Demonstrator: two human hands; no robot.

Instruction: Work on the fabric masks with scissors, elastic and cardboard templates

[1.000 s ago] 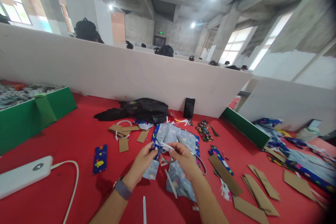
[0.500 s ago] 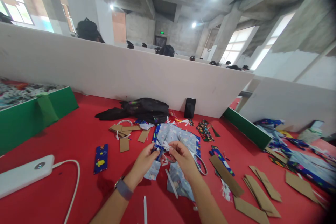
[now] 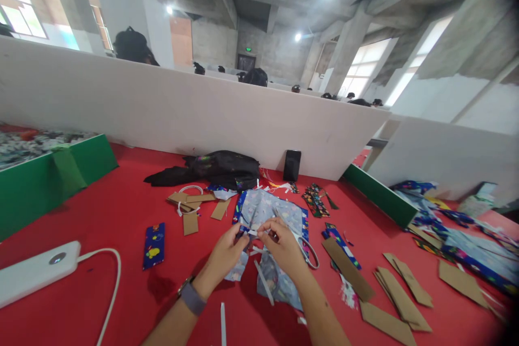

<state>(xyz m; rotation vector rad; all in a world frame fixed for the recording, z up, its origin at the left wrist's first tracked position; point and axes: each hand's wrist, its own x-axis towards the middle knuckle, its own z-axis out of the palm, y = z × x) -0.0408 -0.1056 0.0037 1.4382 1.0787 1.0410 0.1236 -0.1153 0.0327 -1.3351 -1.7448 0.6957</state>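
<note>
Patterned fabric [image 3: 271, 211], pale blue-grey with small cartoon prints and a dark blue border, lies flat on the red tabletop [image 3: 101, 211] at the centre of the view, its long axis running from 12 o'clock near the divider down to 6 o'clock toward the person. Both hands meet over its near half: the left hand [image 3: 224, 253] comes in from 7 o'clock and the right hand [image 3: 284, 248] from 5 o'clock, fingertips almost touching. Between them they pinch a thin white strip [image 3: 254, 231], each hand closed on one end; the strip sits just above the cloth, about level across, so neither hand is clearly nearer to it. A pair of scissors [image 3: 302, 240] rests on the cloth just beside the right hand, at its 3 o'clock, handle loops toward the person. Loose white strips [image 3: 264, 283] lie on the cloth and felt at 6 o'clock. The left wrist wears a grey watch [image 3: 191, 298]. At 9 o'clock lies a small dark blue printed strip [image 3: 154, 245], and farther out a white power bank [image 3: 36, 273] with a curved cable. Flat brown cardboard pieces [image 3: 389, 292], stiff and straight-edged, scatter at 4 o'clock, with more at 11 o'clock. A soft black bag [image 3: 223, 168] slumps against the white divider [image 3: 182, 113] at 12 o'clock, beside a dark phone [image 3: 291, 165] propped upright.
</note>
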